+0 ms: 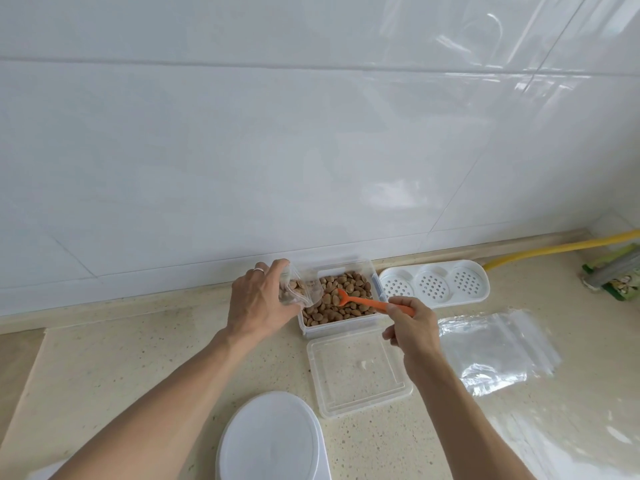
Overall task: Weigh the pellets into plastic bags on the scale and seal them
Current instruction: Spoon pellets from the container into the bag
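the left hand (258, 299), arm stretched forward, grips a small plastic bag (296, 289) partly filled with pellets beside the clear tub (337, 299). the right hand (410, 325) pinches an orange scoop (367, 301), its tip in the tub's pellets (332, 306).

Wall tiles (311, 150): glossy white ceramic, w/ reflections. Countertop (138, 341): speckled beige stone look, smooth. Container (337, 327) & lid (356, 372): clear plastic, semi-gloss. Spoon (374, 302): orange matt plastic. Bags (498, 351): thin clear film, shiny, crinkled. Scale (273, 441): smooth white plastic. Pellets (332, 299): brown, matt.
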Motion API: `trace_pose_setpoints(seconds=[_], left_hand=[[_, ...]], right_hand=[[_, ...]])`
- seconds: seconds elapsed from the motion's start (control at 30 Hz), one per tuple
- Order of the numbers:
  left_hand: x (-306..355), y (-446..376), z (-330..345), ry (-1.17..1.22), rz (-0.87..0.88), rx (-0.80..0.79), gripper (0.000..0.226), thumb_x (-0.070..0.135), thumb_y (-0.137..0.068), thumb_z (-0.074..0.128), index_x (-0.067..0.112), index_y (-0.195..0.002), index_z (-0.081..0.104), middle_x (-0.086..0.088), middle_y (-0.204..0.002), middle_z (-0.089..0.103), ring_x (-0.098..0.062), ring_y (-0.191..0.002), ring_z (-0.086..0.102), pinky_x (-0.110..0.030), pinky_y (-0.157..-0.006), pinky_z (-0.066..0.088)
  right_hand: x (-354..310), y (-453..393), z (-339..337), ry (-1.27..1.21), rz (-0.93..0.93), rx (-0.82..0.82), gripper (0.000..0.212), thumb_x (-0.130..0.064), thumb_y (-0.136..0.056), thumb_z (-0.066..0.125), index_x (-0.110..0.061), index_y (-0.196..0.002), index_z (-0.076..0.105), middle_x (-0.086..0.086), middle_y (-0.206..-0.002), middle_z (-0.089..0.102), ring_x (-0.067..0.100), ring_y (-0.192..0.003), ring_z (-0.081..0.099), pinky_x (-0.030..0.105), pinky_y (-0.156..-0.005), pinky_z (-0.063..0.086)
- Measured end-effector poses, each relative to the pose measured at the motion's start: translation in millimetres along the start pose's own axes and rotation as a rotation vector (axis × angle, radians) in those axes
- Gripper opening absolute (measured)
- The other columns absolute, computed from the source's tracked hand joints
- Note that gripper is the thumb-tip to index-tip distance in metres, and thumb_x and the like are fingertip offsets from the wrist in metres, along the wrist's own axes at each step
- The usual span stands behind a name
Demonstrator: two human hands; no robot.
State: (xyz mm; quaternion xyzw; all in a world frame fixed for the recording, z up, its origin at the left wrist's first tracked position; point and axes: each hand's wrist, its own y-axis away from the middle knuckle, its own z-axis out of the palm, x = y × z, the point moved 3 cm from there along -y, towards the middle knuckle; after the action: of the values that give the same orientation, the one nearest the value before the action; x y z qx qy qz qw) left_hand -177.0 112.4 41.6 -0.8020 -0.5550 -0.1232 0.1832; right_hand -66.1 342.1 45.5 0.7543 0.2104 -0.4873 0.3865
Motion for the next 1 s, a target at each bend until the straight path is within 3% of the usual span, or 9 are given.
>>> trace_pose_setpoints(seconds=[0.27,0.33,0.43,0.53,0.7,0.87,1.0], left_hand=[[18.3,-11.5,-0.2,-0.063,-0.024,-0.074,0.078,0.047,-0.071,0.073,0.025,-0.138,0.038,-0.005,-0.111,0.055,-0.024,-0.103,0.056,-0.038,-0.092,0.043],[23.3,-13.6,0.6,-0.027,-0.033,-0.102,0.08,0.047,-0.072,0.073,0.025,-0.139,0.036,-0.006,-0.113,0.054,-0.024,-0.106,0.056,-0.038,-0.091,0.044],[28.7,-14.4,2.0,0.12,-0.064,-0.161,0.084,0.046,-0.07,0.076,0.025,-0.14,0.035,-0.006,-0.117,0.051,-0.024,-0.111,0.052,-0.037,-0.09,0.044],[32.2,-9.4,0.0,0.259,-0.094,-0.202,0.085,0.043,-0.068,0.079,0.026,-0.139,0.035,-0.003,-0.115,0.048,-0.019,-0.11,0.048,-0.03,-0.085,0.04],[30.2,4.1,-16.7,0.376,-0.161,-0.192,0.082,0.041,-0.068,0.08,0.027,-0.136,0.036,-0.002,-0.113,0.047,-0.014,-0.103,0.047,-0.025,-0.08,0.035],[30.1,20.9,-40.5,0.4,-0.16,-0.15,0.082,0.041,-0.068,0.08,0.025,-0.134,0.036,-0.002,-0.115,0.045,-0.014,-0.105,0.047,-0.024,-0.082,0.037],[37.6,39.5,-54.4,0.412,-0.124,-0.128,0.079,0.038,-0.068,0.079,0.02,-0.132,0.036,-0.002,-0.119,0.044,-0.017,-0.111,0.047,-0.029,-0.087,0.041]], right_hand=[[-44.4,9.0,-11.4,-0.037,-0.155,-0.007,0.009,-0.007,-0.094,0.061,-0.015,-0.096,0.064,0.011,-0.092,0.072,0.013,-0.045,0.056,0.027,-0.05,0.044],[-57.2,14.9,-5.9,0.077,-0.284,-0.022,0.007,-0.009,-0.095,0.06,-0.015,-0.097,0.064,0.006,-0.091,0.07,0.012,-0.045,0.057,0.023,-0.045,0.045],[-69.5,27.6,7.8,0.308,-0.542,-0.12,0.01,-0.011,-0.096,0.058,-0.019,-0.097,0.063,-0.002,-0.087,0.069,0.011,-0.047,0.054,0.03,-0.044,0.048],[-76.8,41.7,14.3,0.516,-0.81,-0.158,0.009,-0.009,-0.095,0.059,-0.017,-0.097,0.063,-0.005,-0.067,0.063,0.008,-0.048,0.049,0.017,-0.046,0.034],[-97.3,64.1,13.7,0.627,-1.004,-0.147,0.009,-0.009,-0.094,0.06,-0.016,-0.093,0.065,-0.011,-0.054,0.05,0.009,-0.045,0.045,0.018,-0.045,0.027],[-110.8,89.0,8.6,0.562,-1.0,-0.065,0.009,-0.008,-0.091,0.062,-0.016,-0.091,0.065,-0.009,-0.049,0.052,0.013,-0.037,0.043,0.019,-0.041,0.029],[-111.6,116.1,-10.3,0.288,-0.755,0.011,0.014,-0.007,-0.092,0.061,-0.02,-0.089,0.064,-0.003,-0.074,0.07,0.026,-0.05,0.062,0.033,-0.044,0.05]])
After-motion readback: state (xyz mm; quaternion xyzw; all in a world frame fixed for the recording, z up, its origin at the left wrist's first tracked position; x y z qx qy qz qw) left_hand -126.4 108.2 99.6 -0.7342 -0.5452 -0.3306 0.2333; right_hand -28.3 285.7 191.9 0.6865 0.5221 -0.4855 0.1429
